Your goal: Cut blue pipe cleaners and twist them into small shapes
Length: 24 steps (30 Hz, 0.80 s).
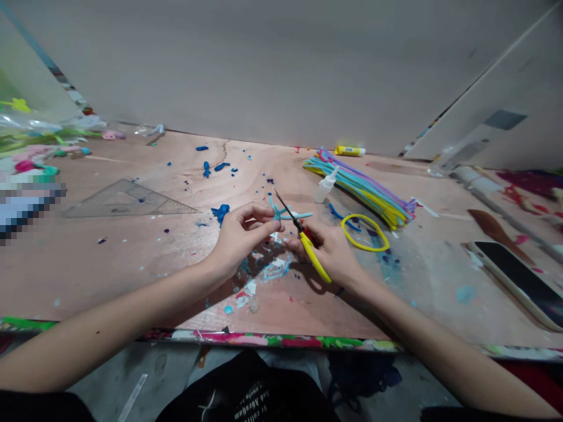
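The left hand (pixel 241 237) is pinching a small blue pipe-cleaner figure (pixel 285 215) above the wooden bench (pixel 109 275), while the right hand (pixel 332 255) is gripping yellow-handled scissors (pixel 313 255), blades just beside the figure, near a bundle of pipe cleaners (pixel 360 190).

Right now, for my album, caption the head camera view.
Left hand pinches a blue pipe cleaner piece as the right hand holds yellow-handled scissors at it above a wooden table.

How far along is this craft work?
Blue snippets already litter the wooden board, and a yellow pipe cleaner is bent into a loop. In hand: the left hand pinches a blue pipe-cleaner shape, the right hand holds yellow-handled scissors beside it. Remaining: a thick bundle of pipe cleaners lies uncut.
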Available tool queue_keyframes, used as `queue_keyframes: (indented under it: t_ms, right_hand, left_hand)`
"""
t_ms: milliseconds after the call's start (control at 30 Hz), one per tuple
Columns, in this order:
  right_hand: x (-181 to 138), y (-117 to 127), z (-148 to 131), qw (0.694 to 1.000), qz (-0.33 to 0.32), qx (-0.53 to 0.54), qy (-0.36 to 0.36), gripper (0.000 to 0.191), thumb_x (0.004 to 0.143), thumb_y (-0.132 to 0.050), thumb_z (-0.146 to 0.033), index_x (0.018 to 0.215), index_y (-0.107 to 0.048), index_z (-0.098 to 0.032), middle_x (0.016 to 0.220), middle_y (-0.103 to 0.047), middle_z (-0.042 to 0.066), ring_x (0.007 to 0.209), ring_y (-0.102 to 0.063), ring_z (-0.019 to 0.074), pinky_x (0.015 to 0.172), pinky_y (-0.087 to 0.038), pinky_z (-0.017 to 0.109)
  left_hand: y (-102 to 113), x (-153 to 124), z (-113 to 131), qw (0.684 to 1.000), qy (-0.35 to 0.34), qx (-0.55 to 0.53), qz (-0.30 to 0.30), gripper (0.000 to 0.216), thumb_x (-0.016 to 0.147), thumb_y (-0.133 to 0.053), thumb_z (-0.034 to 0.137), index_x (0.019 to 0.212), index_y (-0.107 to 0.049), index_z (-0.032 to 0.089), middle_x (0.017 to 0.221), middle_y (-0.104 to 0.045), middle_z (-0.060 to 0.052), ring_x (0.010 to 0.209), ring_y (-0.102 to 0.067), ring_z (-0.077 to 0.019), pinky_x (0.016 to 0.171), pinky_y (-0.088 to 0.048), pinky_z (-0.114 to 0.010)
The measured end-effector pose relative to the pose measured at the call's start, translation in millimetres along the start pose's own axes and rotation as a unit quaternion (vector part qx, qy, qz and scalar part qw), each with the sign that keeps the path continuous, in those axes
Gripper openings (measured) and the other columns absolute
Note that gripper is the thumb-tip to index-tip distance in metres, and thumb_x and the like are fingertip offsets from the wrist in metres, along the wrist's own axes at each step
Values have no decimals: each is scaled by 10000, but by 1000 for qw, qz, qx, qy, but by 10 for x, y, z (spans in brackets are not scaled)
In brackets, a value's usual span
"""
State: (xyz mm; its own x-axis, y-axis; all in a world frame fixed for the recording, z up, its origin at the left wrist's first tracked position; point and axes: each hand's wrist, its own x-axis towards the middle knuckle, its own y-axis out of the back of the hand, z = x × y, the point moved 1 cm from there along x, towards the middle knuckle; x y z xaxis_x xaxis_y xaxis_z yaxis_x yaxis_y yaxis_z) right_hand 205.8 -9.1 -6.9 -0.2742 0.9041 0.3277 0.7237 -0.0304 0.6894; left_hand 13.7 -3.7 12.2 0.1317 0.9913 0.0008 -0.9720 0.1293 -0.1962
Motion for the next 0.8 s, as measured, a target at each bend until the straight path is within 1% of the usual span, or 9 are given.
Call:
queue_keyframes:
  t_ms: [167, 300, 367, 433, 500, 567, 667, 733, 800]
  right_hand:
    - [14, 30, -27, 1000, -3, 3, -12, 459, 880, -601, -561, 622, -510, -191, 535, -419, -42, 511, -333, 100, 515, -248, 260]
    - [71, 158, 25, 997, -5, -75, -26, 502, 889, -564, -597, 595, -474, -201, 521, -438, -27, 498, -343, 103, 517, -235, 268]
    - [84, 215, 64, 992, -37, -124, -7, 450, 891, -572, -551, 622, -487, -201, 544, -467, -16, 499, -363, 108, 524, -235, 273]
    - [73, 237, 89, 984, -73, -159, 18, 344, 891, -583, -465, 686, -541, -193, 605, -544, 13, 527, -423, 127, 541, -258, 276]
    - [40, 224, 90, 978, -99, -181, 36, 255, 883, -603, -404, 751, -589, -186, 677, -610, 46, 575, -489, 156, 561, -283, 283]
    - [1, 197, 62, 974, -114, -189, 47, 219, 891, -614, -384, 805, -624, -183, 728, -644, 68, 625, -537, 182, 581, -310, 292]
    - [-36, 182, -15, 975, -108, -176, 76, 203, 930, -587, -362, 905, -666, -177, 807, -668, 88, 705, -578, 206, 636, -367, 310]
    - [-40, 192, -70, 980, -81, -150, 97, 187, 942, -574, -328, 968, -682, -178, 868, -677, 93, 753, -590, 209, 679, -400, 321]
    - [-33, 197, -108, 988, -55, -104, 96, 186, 953, -562, -308, 1016, -687, -184, 895, -688, 83, 741, -591, 188, 679, -416, 311]
  left_hand:
    - [12, -5, 3, 1000, 18, -18, 6, 233, 721, -807, 250, 878, -651, 179, 796, -702, -17, 658, -655, -127, 572, -506, -235]
    - [69, 48, 3, 1000, 10, -11, -1, 247, 744, -801, 287, 939, -688, 189, 791, -685, -9, 620, -621, -119, 553, -510, -243]
    - [106, 98, 12, 1000, -19, 8, 2, 200, 751, -797, 271, 908, -712, 181, 801, -688, -16, 645, -616, -114, 592, -518, -241]
    - [140, 150, 26, 998, -48, 28, 4, 148, 767, -780, 256, 880, -729, 175, 811, -698, -27, 691, -625, -120, 633, -521, -239]
    - [167, 191, 41, 997, -58, 45, -6, 125, 785, -758, 247, 885, -742, 175, 808, -703, -35, 727, -637, -136, 644, -521, -243]
    - [189, 216, 54, 996, -61, 68, -19, 126, 791, -744, 239, 898, -753, 173, 819, -710, -42, 728, -639, -142, 634, -517, -245]
    - [212, 222, 71, 989, -77, 122, -38, 133, 803, -720, 224, 913, -773, 172, 894, -741, -62, 711, -639, -138, 637, -515, -245]
    - [214, 209, 82, 981, -86, 164, -54, 144, 817, -698, 215, 923, -789, 182, 926, -753, -72, 689, -642, -133, 635, -511, -240]
    - [199, 187, 92, 977, -73, 186, -80, 160, 826, -678, 217, 929, -798, 192, 911, -754, -75, 642, -643, -129, 588, -497, -230]
